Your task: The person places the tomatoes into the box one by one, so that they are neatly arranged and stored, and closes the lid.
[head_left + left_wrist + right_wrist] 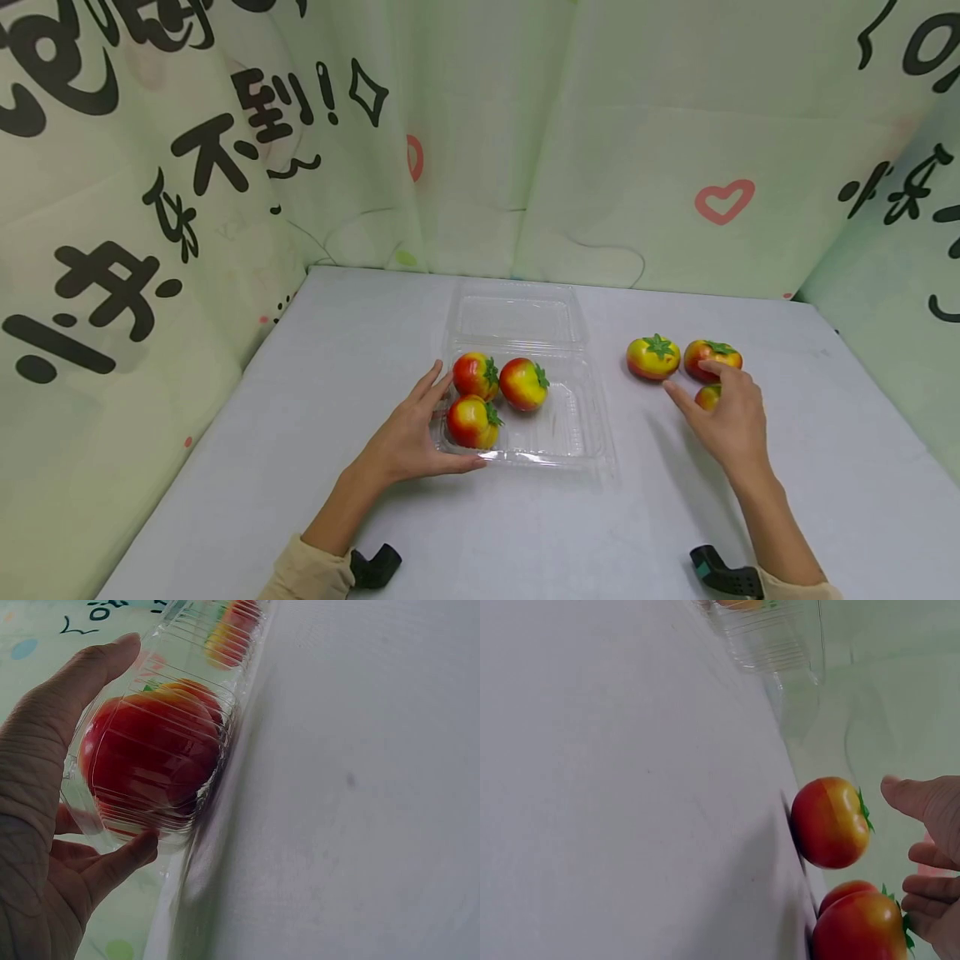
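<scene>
Three fruits [523,384] sit toward ten o'clock inside a box [573,421] on a table [555,542], the lid [517,318] at twelve, a left hand [412,437] at nine; three more fruits [651,360] lie at three.

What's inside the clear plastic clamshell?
Three red-and-yellow tomato-like fruits, grouped left. Their undersides are hidden; the left hand covers part of the clamshell.

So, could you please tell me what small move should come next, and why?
I'd probably lower the right hand and grip the front loose fruit: that hand hangs above it, holding nothing, while the left hand touches the clear box, which has room beside its three fruits.
</scene>
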The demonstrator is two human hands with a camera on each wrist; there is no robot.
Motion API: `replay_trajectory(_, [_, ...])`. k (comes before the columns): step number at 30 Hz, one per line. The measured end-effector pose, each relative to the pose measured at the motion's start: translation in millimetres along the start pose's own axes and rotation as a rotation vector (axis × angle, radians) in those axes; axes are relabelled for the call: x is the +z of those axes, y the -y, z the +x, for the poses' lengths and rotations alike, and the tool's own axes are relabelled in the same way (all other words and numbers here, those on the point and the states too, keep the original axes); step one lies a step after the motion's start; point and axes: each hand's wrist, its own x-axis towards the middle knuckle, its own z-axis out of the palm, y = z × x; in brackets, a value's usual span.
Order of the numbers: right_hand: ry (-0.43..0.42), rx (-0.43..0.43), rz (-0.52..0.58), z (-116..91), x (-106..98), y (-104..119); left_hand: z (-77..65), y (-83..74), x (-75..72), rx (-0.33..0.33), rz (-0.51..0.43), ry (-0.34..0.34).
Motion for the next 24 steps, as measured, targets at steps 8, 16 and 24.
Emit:
replay_trajectory(8, [0.016, 0.01, -0.021, 2.8, -2.1, -9.5, -0.1, -0.1, -0.1, -0.003, 0.005, 0.001])
replay_trajectory(16, [0.035, 0.033, -0.038, 3.6, -6.3, -16.6, -0.6, -0.3, 0.0, -0.004, 0.008, -0.003])
replay_trajectory(24, [0.053, 0.042, -0.053, 1.3, -8.6, -23.1, -0.4, -0.5, 0.3, -0.001, 0.008, -0.004])
